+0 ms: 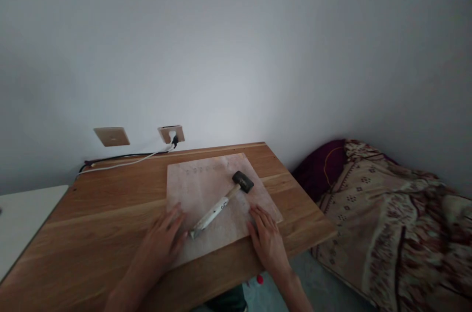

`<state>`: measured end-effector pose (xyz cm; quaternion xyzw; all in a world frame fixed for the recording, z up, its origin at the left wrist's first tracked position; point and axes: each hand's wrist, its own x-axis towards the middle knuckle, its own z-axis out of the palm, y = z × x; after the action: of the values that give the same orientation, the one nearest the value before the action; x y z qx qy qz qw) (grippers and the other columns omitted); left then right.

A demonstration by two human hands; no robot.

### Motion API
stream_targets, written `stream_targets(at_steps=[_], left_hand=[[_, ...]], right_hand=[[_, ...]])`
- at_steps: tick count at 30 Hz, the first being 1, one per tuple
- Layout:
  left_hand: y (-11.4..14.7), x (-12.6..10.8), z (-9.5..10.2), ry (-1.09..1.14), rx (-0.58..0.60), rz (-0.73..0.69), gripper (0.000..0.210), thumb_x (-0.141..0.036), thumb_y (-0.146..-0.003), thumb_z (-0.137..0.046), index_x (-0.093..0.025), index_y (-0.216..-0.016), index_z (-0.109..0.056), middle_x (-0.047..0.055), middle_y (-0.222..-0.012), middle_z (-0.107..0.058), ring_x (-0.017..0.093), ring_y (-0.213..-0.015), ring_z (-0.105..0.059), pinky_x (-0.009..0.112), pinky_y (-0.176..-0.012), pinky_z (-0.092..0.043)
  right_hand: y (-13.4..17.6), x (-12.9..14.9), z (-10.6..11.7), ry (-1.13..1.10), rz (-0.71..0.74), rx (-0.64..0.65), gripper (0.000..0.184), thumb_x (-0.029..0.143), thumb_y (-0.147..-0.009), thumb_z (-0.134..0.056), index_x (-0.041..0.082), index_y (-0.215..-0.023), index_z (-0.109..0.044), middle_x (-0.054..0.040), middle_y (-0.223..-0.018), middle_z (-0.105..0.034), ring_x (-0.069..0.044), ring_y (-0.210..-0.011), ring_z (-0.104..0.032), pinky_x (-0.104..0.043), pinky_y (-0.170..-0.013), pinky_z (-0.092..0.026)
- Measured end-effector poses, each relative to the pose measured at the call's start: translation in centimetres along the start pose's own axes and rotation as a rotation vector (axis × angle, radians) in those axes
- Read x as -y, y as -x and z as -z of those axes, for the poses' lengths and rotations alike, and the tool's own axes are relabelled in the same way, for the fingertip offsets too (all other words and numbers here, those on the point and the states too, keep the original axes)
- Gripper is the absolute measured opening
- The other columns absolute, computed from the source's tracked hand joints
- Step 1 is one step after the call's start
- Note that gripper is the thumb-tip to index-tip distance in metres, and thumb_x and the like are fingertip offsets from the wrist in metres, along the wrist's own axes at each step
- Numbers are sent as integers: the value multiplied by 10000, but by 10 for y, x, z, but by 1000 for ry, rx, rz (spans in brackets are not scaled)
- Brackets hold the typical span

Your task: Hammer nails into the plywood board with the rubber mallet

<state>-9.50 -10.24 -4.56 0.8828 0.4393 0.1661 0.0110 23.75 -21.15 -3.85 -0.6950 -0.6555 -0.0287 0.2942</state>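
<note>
A pale square board (217, 231) lies flat on the wooden table. Diagonally across it rests a mallet (214, 211), its black head toward the far right and its white-wrapped handle toward me. My left hand (164, 233) is at the board's left edge, fingers apart, close to the handle's end but not gripping it. On the board's right side, my right hand (266, 236) lies with its fingers stretched out, holding nothing. Along the board's far left part runs a row of small nail-like bits (195, 170), too small to make out surely.
The wooden table (99, 213) meets a bare wall. Behind it are a socket with a plug (173, 136), a blank wall plate (111, 136) and a white cable (121, 163). A bed with a patterned cover (361, 204) stands right; a white surface (29, 213) is left.
</note>
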Motion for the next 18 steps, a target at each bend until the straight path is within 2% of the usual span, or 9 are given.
stream_targets(at_steps=[3,5,7,9,11,13,15,17,18], left_hand=[[-30,-39,-17,6,48,-82,509,-461,-1015,-488,-233,-1459,-589,109,-1552,-540,400,-1401,-512,588,-1141,-439],[-52,-66,-23,15,84,-113,530,-466,-1024,-481,-236,-1496,-555,100,-1582,-504,411,-1409,-495,604,-1153,-419],[-72,-89,-26,3,126,-115,528,-457,-1034,-464,-241,-1510,-540,91,-1606,-471,442,-1404,-485,672,-1152,-382],[-88,-106,-27,1,149,-106,524,-447,-1040,-453,-246,-1519,-527,89,-1618,-451,476,-1436,-430,744,-1141,-337],[-98,-116,-29,6,144,-98,512,-438,-1046,-442,-252,-1515,-530,92,-1620,-448,494,-1482,-350,802,-1126,-293],[-101,-120,-32,12,124,-100,501,-440,-1052,-426,-256,-1505,-539,94,-1617,-453,486,-1515,-291,835,-1122,-252],[-101,-122,-37,22,100,-108,499,-441,-1062,-402,-252,-1506,-531,95,-1617,-454,452,-1536,-270,832,-1138,-231],[-100,-122,-41,37,84,-124,504,-437,-1069,-389,-237,-1515,-512,95,-1620,-449,410,-1549,-269,789,-1168,-249],[-99,-122,-43,45,76,-131,506,-437,-1070,-390,-226,-1515,-507,97,-1619,-451,390,-1552,-274,757,-1184,-263]], right_hand=[[-8,-46,11,27,-39,-39,332,318,-1065,-436,197,-1285,-654,-137,-1332,-687,-294,-1316,-591,-511,-1117,-480],[-17,-72,20,43,-58,-46,346,327,-1070,-403,190,-1261,-656,-149,-1326,-687,-297,-1325,-582,-519,-1124,-470],[-25,-92,31,61,-71,-42,372,344,-1070,-377,186,-1255,-658,-163,-1340,-678,-297,-1336,-573,-524,-1135,-453],[-27,-108,44,69,-72,-41,387,374,-1062,-384,190,-1263,-659,-164,-1340,-679,-298,-1348,-560,-530,-1148,-425],[-16,-121,56,65,-109,-125,383,408,-1048,-405,197,-1211,-679,-161,-1260,-708,-300,-1283,-597,-523,-1111,-445],[14,-134,61,72,-253,-350,378,444,-1030,-412,199,-1048,-699,-145,-1059,-732,-296,-1078,-667,-488,-971,-521],[57,-149,52,139,-567,-710,406,497,-1006,-399,216,-831,-635,-98,-788,-673,-280,-794,-659,-439,-746,-545],[102,-160,27,148,-885,-851,414,533,-977,-397,239,-746,-574,-72,-696,-632,-273,-670,-627,-418,-628,-506],[120,-162,11,88,-998,-815,417,550,-965,-400,246,-726,-555,-65,-669,-625,-271,-620,-620,-412,-575,-491]])
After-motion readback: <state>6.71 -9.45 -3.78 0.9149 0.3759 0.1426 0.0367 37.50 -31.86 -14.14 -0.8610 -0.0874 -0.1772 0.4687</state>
